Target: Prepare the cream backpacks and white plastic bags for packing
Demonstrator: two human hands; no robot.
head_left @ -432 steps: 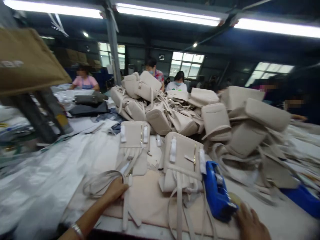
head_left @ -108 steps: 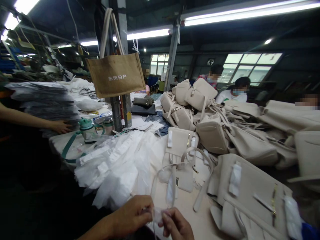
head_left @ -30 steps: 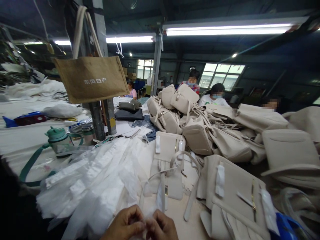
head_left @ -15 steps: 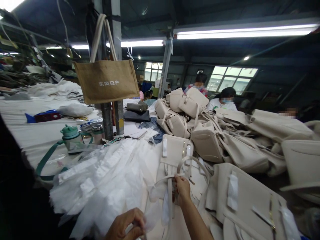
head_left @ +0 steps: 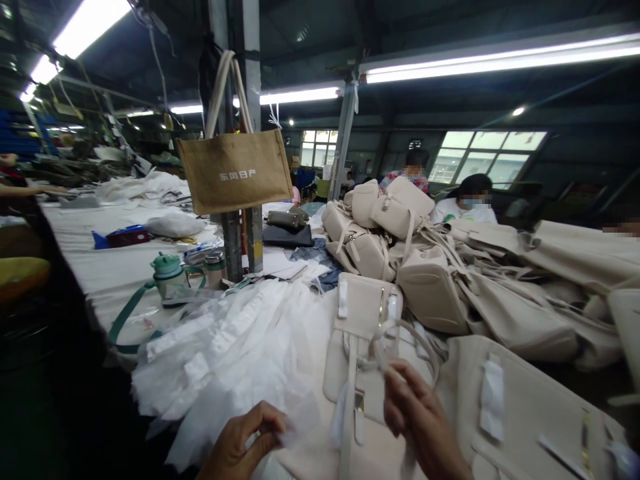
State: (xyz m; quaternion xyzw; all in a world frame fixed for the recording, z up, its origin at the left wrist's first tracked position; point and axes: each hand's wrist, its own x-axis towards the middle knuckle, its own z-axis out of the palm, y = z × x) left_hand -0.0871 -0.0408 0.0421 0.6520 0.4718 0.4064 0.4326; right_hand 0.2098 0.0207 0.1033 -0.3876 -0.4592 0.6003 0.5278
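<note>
A cream handbag [head_left: 361, 333] lies flat on the table in front of me, its long strap [head_left: 406, 331] looping up over it. My right hand [head_left: 417, 417] is closed on that strap just below the bag's flap. My left hand [head_left: 244, 440], at the bottom edge, pinches a thin piece of clear plastic film [head_left: 299, 427]. A second cream bag [head_left: 520, 407] with white wrapped fittings lies to the right.
A heap of white plastic bags [head_left: 225, 347] covers the table at left. A big pile of cream handbags [head_left: 440, 267] fills the right. A tan tote [head_left: 234, 170] hangs on a post, with green-lidded bottles [head_left: 167, 270] beside it. Other workers sit beyond.
My right hand has drawn back toward me along the strap, pulling it closer. My left hand still pinches the plastic film. The view has shifted slightly left.
</note>
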